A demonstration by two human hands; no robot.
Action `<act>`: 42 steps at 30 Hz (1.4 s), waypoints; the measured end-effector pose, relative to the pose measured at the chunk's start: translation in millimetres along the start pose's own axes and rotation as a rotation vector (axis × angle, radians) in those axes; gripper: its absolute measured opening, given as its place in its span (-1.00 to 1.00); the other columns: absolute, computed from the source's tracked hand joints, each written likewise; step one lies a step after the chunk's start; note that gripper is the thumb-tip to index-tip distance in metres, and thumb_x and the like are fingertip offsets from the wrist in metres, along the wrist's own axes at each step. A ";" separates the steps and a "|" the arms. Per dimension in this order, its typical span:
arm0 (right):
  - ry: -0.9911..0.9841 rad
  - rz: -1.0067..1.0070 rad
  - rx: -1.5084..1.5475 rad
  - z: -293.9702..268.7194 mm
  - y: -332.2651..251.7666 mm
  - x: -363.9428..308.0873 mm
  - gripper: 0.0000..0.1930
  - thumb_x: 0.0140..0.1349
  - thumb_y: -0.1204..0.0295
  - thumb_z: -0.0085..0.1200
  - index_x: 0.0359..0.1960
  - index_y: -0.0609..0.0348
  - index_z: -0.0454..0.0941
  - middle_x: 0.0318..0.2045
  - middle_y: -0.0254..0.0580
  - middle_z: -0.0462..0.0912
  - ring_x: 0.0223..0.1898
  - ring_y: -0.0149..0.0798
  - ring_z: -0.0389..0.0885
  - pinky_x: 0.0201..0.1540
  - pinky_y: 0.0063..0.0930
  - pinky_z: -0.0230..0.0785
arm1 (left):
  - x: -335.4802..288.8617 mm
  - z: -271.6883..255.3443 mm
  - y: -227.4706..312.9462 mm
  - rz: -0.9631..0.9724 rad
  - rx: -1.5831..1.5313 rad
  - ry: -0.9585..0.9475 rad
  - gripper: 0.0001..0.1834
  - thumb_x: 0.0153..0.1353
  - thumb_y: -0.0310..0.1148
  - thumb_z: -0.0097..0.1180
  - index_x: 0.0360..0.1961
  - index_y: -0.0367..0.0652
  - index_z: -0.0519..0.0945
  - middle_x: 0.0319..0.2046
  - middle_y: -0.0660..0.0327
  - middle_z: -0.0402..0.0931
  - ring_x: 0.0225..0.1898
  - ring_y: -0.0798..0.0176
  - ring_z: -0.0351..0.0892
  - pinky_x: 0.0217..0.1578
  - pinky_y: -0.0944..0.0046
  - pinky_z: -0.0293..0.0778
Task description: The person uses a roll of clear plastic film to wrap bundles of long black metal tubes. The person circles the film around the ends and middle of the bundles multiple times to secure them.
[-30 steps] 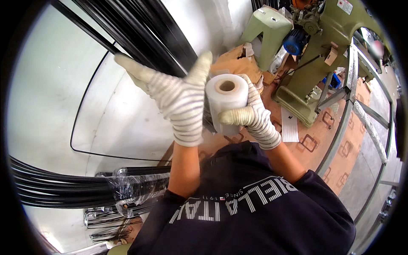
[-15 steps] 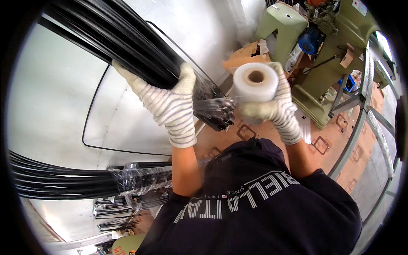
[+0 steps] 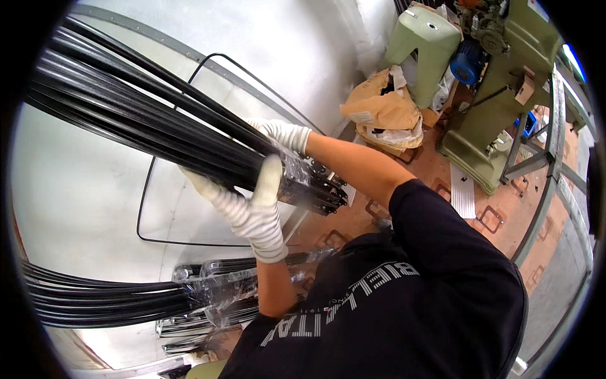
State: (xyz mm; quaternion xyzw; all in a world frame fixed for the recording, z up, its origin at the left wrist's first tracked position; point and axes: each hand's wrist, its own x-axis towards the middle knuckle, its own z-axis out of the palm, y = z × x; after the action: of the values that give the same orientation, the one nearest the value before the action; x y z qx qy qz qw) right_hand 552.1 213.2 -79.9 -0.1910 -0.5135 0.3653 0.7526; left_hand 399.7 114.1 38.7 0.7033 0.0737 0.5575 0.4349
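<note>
A bundle of long black metal tubes [image 3: 145, 117] slants across the upper left, with clear stretch film [image 3: 293, 174] around its near right end. My left hand [image 3: 246, 215], in a white striped knit glove, supports the bundle from the near side; its thumb lies over the tubes, and the other fingers go beneath. My right hand [image 3: 281, 134], in a matching glove, reaches across to the bundle's far side, by the film-wrapped end. The tubes hide its fingers and anything in them. No film roll shows.
Another black tube bundle [image 3: 107, 297], film-wrapped at one end, is at lower left. A thin black frame [image 3: 140, 215] lies beyond my hands against a pale surface. Torn brown paper packaging [image 3: 382, 104], a green machine [image 3: 499, 114] and a grey metal rail [image 3: 543, 189] are at right.
My right hand, with the stretch film roll in it, has gone from the bundle's right side over to its far side, and the roll has dropped out of sight. The left hand still holds the bundle.
</note>
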 end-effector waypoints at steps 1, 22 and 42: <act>-0.051 0.087 0.065 10.1 -3.4 -5.5 -0.45 -0.19 0.48 -0.01 -0.04 0.38 0.29 -0.18 -0.10 0.46 -0.17 -0.36 0.38 -0.01 -0.60 0.17 | -1.3 -28.4 -27.0 -0.116 -0.210 0.056 -0.16 -0.13 -0.45 0.13 0.19 -0.14 -0.03 0.02 0.04 0.18 0.06 0.12 0.19 0.09 0.15 0.15; 0.507 0.113 -0.317 74.2 -150.0 -124.4 -0.72 -0.08 0.50 -0.04 -0.25 0.24 0.46 -0.40 -0.21 0.51 -0.32 -0.41 0.46 -0.17 -0.58 0.29 | -85.5 -140.3 -110.0 -0.199 0.181 -0.596 -0.36 -0.08 -0.35 0.17 0.06 -0.22 0.21 -0.07 0.20 0.33 -0.07 0.31 0.36 -0.05 0.31 0.31; 0.876 0.191 -0.238 200.9 -122.4 -229.7 -0.10 -0.59 0.32 0.47 -0.04 0.11 0.27 -0.19 -0.31 0.45 -0.14 -0.39 0.40 -0.08 -0.43 0.28 | -57.6 -59.3 -47.0 -0.596 -0.548 -0.217 -0.55 0.15 -0.17 -0.09 -0.04 -0.29 0.35 -0.10 0.10 0.37 -0.07 0.24 0.34 -0.06 0.28 0.28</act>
State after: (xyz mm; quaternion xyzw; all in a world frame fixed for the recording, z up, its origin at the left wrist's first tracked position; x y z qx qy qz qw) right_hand 364.8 -56.6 -64.0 -0.4588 -0.1654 0.2565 0.8345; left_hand 346.1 140.3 -35.4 0.5643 0.0768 0.3289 0.7534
